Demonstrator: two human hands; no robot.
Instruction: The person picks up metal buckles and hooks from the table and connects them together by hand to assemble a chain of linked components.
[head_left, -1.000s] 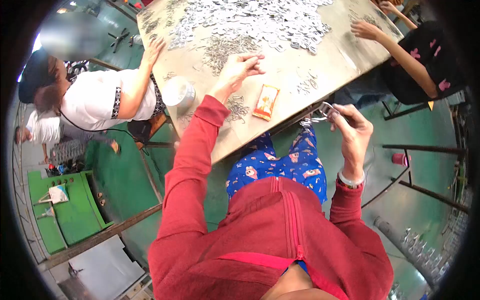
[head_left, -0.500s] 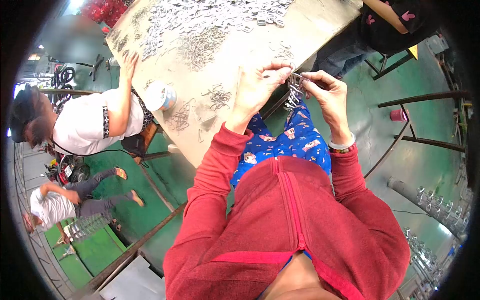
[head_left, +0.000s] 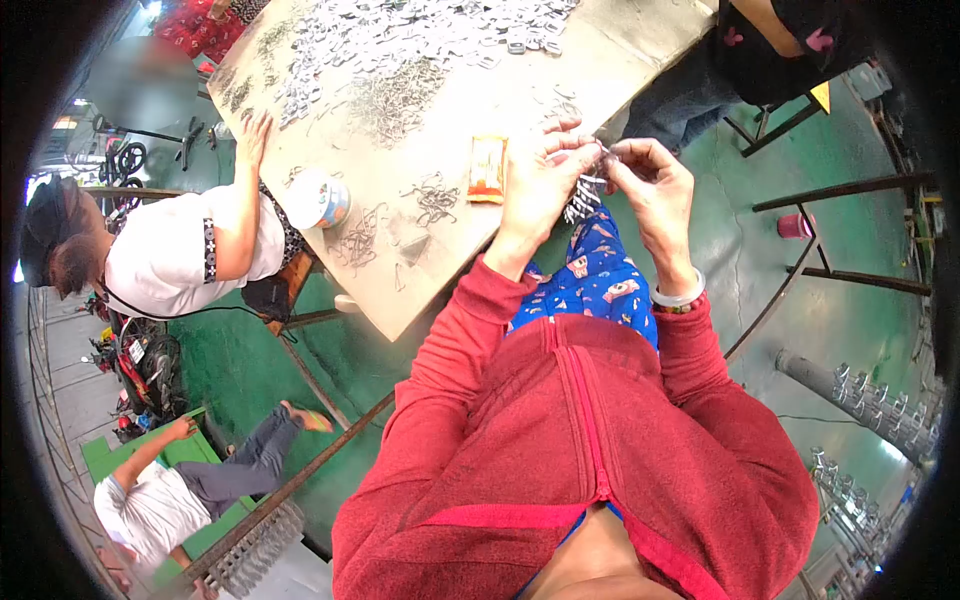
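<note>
My left hand (head_left: 545, 180) is closed in a pinch at the table's near corner, its fingertips meeting those of my right hand. What it pinches is too small to make out. My right hand (head_left: 655, 185) pinches a metal buckle, largely hidden between the fingers. Below the fingertips hangs a bunch of metal buckles (head_left: 581, 203), above my blue patterned trousers. An orange snack packet (head_left: 487, 170) lies on the table just left of my left hand. Small bent wire pieces (head_left: 434, 199) are scattered farther left.
The table (head_left: 400, 305) bears a large heap of metal buckles (head_left: 430, 32) and a pile of wire pieces (head_left: 395, 100). A white tub (head_left: 318, 199) stands at its left edge, beside a seated co-worker (head_left: 170, 250). Another person (head_left: 160, 500) is at lower left. A stool (head_left: 845, 190) stands right.
My left hand has moved right and down to meet my right hand at the buckle, uncovering the orange packet. The person at lower left has shifted right and down.
</note>
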